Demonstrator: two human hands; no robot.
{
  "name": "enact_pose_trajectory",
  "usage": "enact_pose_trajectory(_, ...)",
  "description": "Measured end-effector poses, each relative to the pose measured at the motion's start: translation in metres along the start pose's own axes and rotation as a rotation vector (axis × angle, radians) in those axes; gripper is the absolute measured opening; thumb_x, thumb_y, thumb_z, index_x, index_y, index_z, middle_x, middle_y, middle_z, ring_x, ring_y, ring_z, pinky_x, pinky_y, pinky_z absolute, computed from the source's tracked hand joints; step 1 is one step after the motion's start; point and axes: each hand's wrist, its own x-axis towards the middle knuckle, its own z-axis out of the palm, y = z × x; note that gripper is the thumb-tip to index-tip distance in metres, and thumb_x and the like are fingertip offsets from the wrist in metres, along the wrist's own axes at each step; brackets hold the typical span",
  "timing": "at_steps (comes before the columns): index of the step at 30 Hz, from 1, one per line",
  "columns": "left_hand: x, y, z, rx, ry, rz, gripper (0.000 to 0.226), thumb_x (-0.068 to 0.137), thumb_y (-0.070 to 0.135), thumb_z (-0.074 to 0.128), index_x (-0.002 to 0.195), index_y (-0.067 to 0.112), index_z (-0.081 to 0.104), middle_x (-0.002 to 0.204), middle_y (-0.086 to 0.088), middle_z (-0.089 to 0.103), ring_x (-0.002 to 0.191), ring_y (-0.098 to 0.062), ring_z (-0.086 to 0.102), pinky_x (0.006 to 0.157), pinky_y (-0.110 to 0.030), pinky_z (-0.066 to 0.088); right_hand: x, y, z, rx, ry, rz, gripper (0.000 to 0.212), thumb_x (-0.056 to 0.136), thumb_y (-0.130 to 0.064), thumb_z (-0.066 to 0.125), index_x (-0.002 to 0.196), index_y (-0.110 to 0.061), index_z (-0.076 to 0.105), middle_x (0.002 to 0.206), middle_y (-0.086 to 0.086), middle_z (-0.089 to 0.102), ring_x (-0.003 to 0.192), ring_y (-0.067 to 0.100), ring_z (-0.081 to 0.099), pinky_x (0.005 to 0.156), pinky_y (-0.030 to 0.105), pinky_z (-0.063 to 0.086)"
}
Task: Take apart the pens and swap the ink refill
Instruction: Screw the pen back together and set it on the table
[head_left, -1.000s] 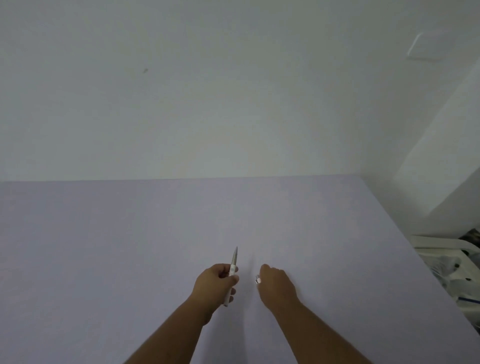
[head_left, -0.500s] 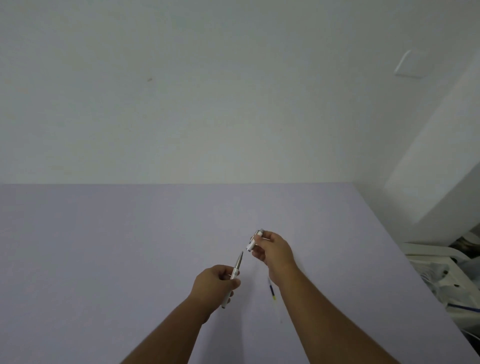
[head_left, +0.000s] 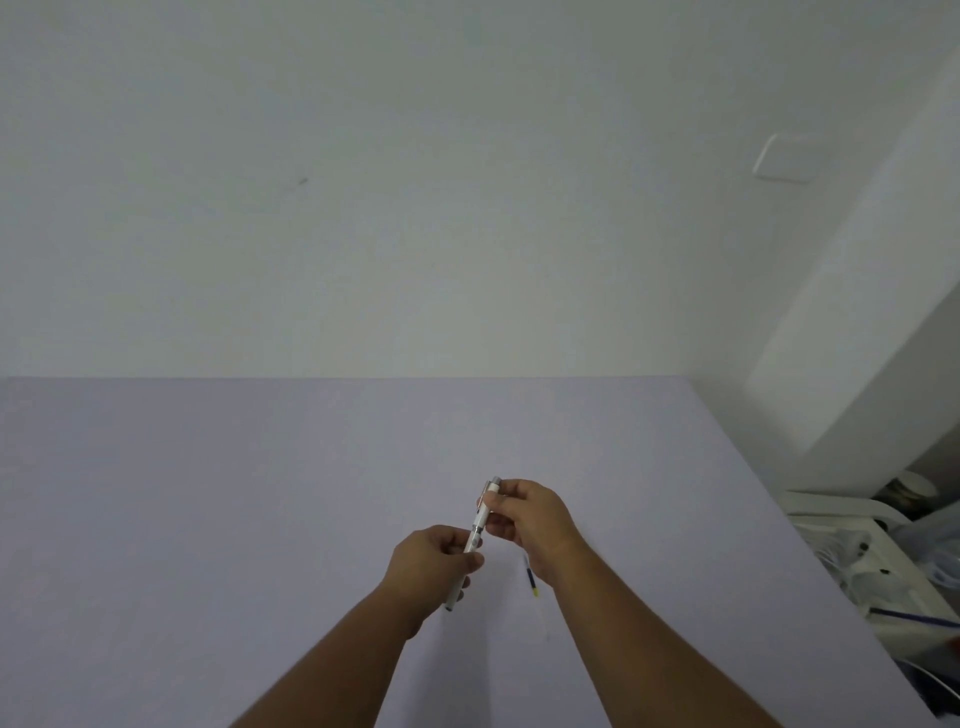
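A white pen (head_left: 478, 525) stands tilted above the lilac table (head_left: 208, 493), held by both hands. My left hand (head_left: 434, 564) grips its lower barrel, whose tip sticks out below the fist. My right hand (head_left: 527, 517) pinches the upper half with the clip and silver button; the two halves meet between the hands. A thin ink refill (head_left: 531, 577) with a dark stretch and a yellow end lies on the table under my right wrist, partly hidden by it.
A white wall rises behind the table's far edge, with a white column at the right. Beyond the table's right edge sits white plastic clutter (head_left: 857, 540) with cables and a blue pen-like object.
My right hand lifted the upper pen half off the table, baring the refill, then brought it down onto the barrel in my left hand. The two halves now touch.
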Motion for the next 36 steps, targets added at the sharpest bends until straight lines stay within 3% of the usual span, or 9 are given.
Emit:
enact_pose_trajectory(9,-0.008,0.001,0.002,0.017,-0.009,0.006,0.017,0.085,0.008,0.067,0.100,0.011,0.071,0.081,-0.005,0.068,0.066,-0.016,0.063,0.057,-0.023,0.054,-0.010,0.004,-0.003,-0.081,-0.029,-0.002,0.024,0.083,-0.015,0.069,0.101,0.002,0.066,0.085,0.009,0.071,0.067,0.014,0.066,0.065,0.023,0.055)
enact_pose_trajectory(14,-0.013,0.003,-0.001,-0.002,-0.045,-0.012,0.014,0.084,0.007,0.067,0.096,0.013,0.071,0.078,-0.006,0.068,0.063,-0.016,0.063,0.055,-0.023,0.055,-0.015,0.002,-0.007,-0.078,-0.086,-0.009,0.009,0.085,-0.013,0.067,0.090,-0.005,0.066,0.082,0.008,0.070,0.068,0.015,0.067,0.068,0.024,0.056)
enact_pose_trajectory(21,-0.015,0.004,-0.003,-0.006,-0.037,-0.013,0.011,0.084,0.007,0.067,0.091,0.015,0.070,0.079,-0.007,0.068,0.063,-0.016,0.062,0.053,-0.021,0.053,-0.017,0.000,-0.003,-0.059,-0.083,-0.010,0.007,0.085,-0.011,0.066,0.088,-0.005,0.066,0.079,0.007,0.070,0.066,0.013,0.067,0.064,0.022,0.055)
enact_pose_trajectory(30,-0.014,0.004,-0.002,-0.029,-0.071,-0.040,0.016,0.086,0.008,0.067,0.101,0.012,0.070,0.081,-0.006,0.067,0.067,-0.018,0.062,0.057,-0.023,0.055,-0.015,0.003,-0.003,-0.076,-0.062,-0.011,0.010,0.085,-0.013,0.066,0.091,-0.004,0.067,0.083,0.009,0.070,0.069,0.015,0.067,0.066,0.023,0.056)
enact_pose_trajectory(33,-0.010,0.003,-0.001,-0.050,-0.077,-0.054,0.017,0.086,0.010,0.065,0.103,0.013,0.069,0.083,-0.005,0.066,0.069,-0.017,0.063,0.059,-0.024,0.055,-0.012,0.004,-0.005,-0.067,0.030,-0.009,0.012,0.089,-0.021,0.062,0.092,-0.010,0.067,0.087,0.007,0.069,0.072,0.017,0.064,0.076,0.030,0.058)
enact_pose_trajectory(36,-0.002,-0.003,0.004,-0.066,-0.061,-0.080,0.016,0.088,0.012,0.064,0.103,0.014,0.069,0.086,-0.005,0.065,0.073,-0.018,0.062,0.065,-0.028,0.057,-0.005,0.007,-0.015,-0.053,0.231,-0.024,0.013,0.092,-0.016,0.054,0.098,-0.007,0.062,0.083,0.005,0.064,0.065,0.014,0.057,0.069,0.027,0.054)
